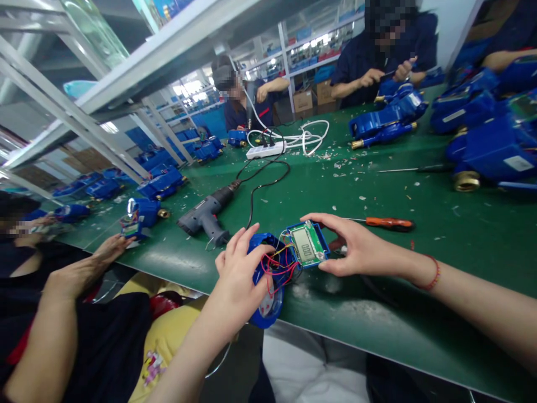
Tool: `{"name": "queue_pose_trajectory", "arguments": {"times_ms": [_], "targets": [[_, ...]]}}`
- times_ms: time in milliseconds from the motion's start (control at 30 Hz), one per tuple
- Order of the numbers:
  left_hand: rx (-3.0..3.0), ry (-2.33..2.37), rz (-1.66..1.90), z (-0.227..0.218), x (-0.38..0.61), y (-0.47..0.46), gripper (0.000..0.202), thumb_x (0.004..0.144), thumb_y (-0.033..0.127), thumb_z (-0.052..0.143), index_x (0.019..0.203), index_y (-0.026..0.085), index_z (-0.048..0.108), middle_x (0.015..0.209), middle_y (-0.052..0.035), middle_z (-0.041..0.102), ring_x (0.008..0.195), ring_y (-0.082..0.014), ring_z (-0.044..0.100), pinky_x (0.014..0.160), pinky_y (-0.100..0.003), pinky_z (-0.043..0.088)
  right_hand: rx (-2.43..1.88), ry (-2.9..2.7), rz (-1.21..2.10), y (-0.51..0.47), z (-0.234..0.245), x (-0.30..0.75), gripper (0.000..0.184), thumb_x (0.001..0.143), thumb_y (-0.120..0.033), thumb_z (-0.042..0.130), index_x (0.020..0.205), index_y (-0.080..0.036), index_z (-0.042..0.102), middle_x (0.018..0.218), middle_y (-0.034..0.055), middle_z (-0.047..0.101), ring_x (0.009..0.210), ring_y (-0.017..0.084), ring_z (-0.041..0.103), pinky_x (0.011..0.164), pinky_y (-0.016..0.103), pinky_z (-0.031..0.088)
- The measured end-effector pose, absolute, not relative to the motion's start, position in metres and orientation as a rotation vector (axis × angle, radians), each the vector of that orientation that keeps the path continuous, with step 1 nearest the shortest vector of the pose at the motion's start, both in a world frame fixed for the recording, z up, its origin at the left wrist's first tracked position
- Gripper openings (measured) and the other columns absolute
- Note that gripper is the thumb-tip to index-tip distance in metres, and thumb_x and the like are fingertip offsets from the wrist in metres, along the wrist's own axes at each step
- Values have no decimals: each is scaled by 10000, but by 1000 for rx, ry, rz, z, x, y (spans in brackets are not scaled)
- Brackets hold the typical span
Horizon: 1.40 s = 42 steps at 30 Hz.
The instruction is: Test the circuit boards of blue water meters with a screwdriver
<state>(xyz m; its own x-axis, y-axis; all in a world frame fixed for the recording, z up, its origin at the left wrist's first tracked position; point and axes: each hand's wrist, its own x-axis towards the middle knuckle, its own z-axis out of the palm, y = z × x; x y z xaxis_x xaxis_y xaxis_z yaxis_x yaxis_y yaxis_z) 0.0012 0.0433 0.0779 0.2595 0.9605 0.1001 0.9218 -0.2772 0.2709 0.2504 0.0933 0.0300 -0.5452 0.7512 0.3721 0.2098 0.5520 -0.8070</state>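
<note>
My right hand [350, 246] grips a small green circuit board with a display [305, 244] in a blue frame by its edges, thumb below and fingers above. The screen faces up and shows zeros. Red, yellow and dark wires [279, 266] run from it into a round blue meter housing [268, 320] at the table's front edge. Over that housing lies my left hand [243, 268], its thumb and fingers curved around the rim and the wires. Behind my right hand rests an orange-handled screwdriver [390, 224].
A grey heat gun [207, 212] lies left of centre, its black cord near a white power strip [266, 150]. Blue meters [388, 115] stand at the back and right. Co-workers sit across and at my left, one person's hands [111, 249] at another meter. Scraps litter the green table [461, 240].
</note>
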Motion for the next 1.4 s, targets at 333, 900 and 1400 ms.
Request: {"name": "queue_pose_trajectory", "arguments": {"times_ms": [333,900,1400], "targets": [[1890,1459,633,90,-4,89,207,826,347,615,709,176,614,1144,-110,708,1017,-263,649,924,-413,473,-742,-1665,1619,99,10,245,672,728,-392,709,1295,-140,448,1248,136,576,1070,250,603,819,368,570],[1690,1340,802,99,-20,91,115,854,312,650,890,204,667,1143,-80,716,1081,-229,630,912,-342,462,-757,-1481,1829,96,5,241,665,758,-447,694,1299,-145,452,1211,143,579,986,244,625,669,338,608],[2976,1204,564,102,-3,31,359,896,422,601,1179,204,567,1152,-104,702,1059,-260,625,953,-404,338,-812,-1856,1113,82,11,243,697,718,-273,737,1345,-220,437,1326,89,488,1174,253,537,823,297,575]]}}
